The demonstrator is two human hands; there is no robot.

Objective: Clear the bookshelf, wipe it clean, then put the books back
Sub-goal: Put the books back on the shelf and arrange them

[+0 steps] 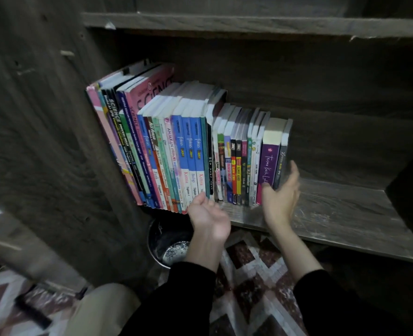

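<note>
A row of books [188, 151] stands upright on the left half of a dark wooden shelf [341, 214], tall ones at the left and shorter ones at the right. A purple book [269, 163] and a thin dark book [281, 163] end the row. My right hand [281, 197] is open against the right end of the row, fingers beside the thin dark book. Just below the front edge of the blue books, my left hand [207, 217] is palm up, fingers loosely curled, holding nothing.
The shelf's right half is bare and streaked. Another shelf board [249, 23] runs above. A dark round bucket [166, 241] stands on the patterned carpet [253, 282] below the books. The cabinet's side panel [43, 141] rises at the left.
</note>
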